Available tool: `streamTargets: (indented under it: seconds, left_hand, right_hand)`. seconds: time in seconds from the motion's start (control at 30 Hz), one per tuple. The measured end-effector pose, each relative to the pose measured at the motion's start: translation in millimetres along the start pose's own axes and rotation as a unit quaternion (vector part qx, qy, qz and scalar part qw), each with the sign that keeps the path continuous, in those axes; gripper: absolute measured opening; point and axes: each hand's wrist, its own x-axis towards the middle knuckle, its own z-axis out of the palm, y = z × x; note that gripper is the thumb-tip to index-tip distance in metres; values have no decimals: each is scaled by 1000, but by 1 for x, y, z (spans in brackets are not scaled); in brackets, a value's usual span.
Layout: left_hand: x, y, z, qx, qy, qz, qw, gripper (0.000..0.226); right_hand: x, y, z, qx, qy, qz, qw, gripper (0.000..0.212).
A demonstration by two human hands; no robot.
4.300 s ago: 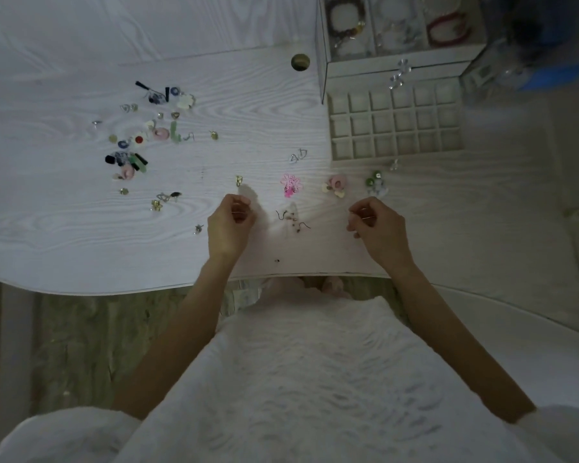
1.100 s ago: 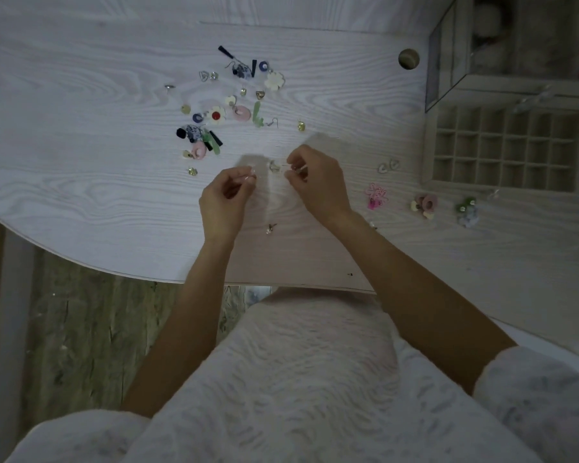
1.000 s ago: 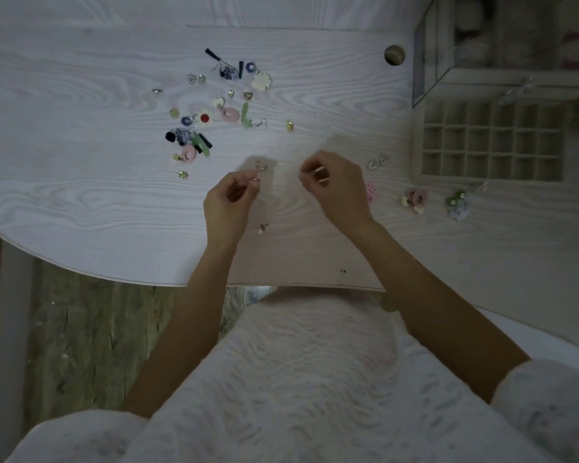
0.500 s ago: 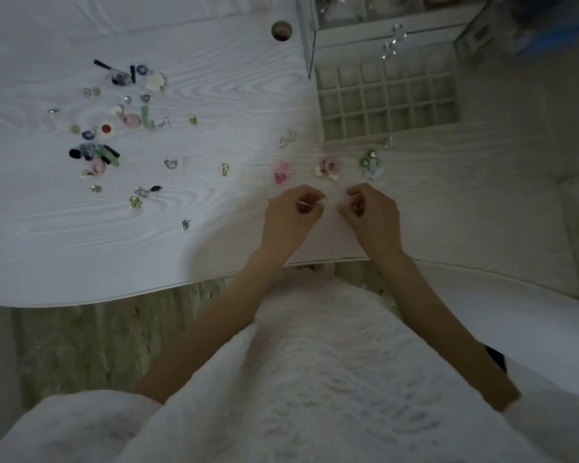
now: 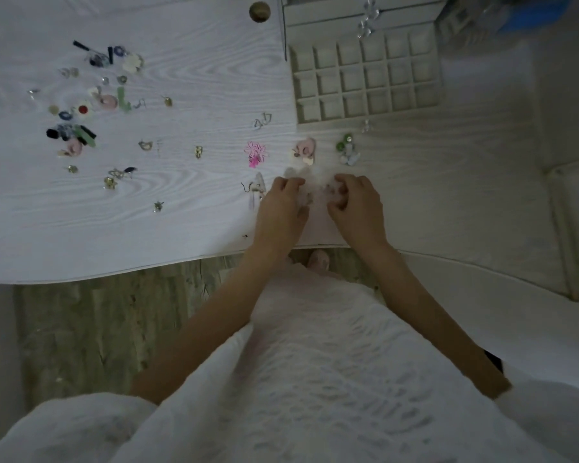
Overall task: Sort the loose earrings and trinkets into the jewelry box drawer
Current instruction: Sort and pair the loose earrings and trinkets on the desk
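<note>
No compartment of the drawer (image 5: 368, 83) appears filled, the earrings (image 5: 91, 105) lie scattered left of it, and below it the left hand (image 5: 281, 208) and right hand (image 5: 356, 203) curl over something blurred, grip unclear.

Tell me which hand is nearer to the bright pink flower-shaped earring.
Left. The left hand sits just below and right of the bright pink flower-shaped earring; the right hand lies farther right, beyond the left hand.
</note>
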Motion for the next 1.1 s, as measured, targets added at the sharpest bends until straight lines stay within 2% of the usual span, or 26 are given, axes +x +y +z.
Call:
streamTargets:
  seconds: [0.17, 0.3, 0.4, 0.5, 0.63, 0.77, 0.83, 0.9, 1.0, 1.1]
  left_hand:
    - [6, 7, 5, -44, 42, -3, 998, 28]
    - [11, 7, 8, -99, 80, -53, 990, 18]
    - [12, 5, 10, -132, 92, -95, 982, 20]
    - [8, 6, 7, -143, 90, -98, 981, 22]
    - [-4, 6, -13, -124, 85, -58, 987, 24]
    - [-25, -19, -52, -51, 111, 71, 990, 19]
    - [-36, -42, -75, -8, 142, 120, 983, 17]
    - [-45, -70, -97, 29, 190, 133, 972, 15]
    - [-49, -121, -135, 59, 251, 66, 964, 16]
    - [-36, -166, -158, 5, 284, -83, 955, 18]
  right_hand:
    - [12, -11, 7, 5, 4, -31, 1000, 32]
    - [20, -16, 15, 30, -8, -71, 997, 23]
    - [22, -18, 16, 44, -13, -103, 994, 19]
    - [19, -16, 12, 44, -19, -125, 991, 25]
    - [15, -17, 1, 1, -27, -159, 987, 33]
    - [14, -37, -9, -76, -17, -236, 969, 27]
    - [19, -55, -6, -114, -18, -275, 955, 26]
    - [29, -76, 2, -148, -21, -321, 935, 25]
    - [50, -122, 31, -146, -62, -388, 908, 24]
    - [72, -159, 64, -137, -90, -413, 896, 23]
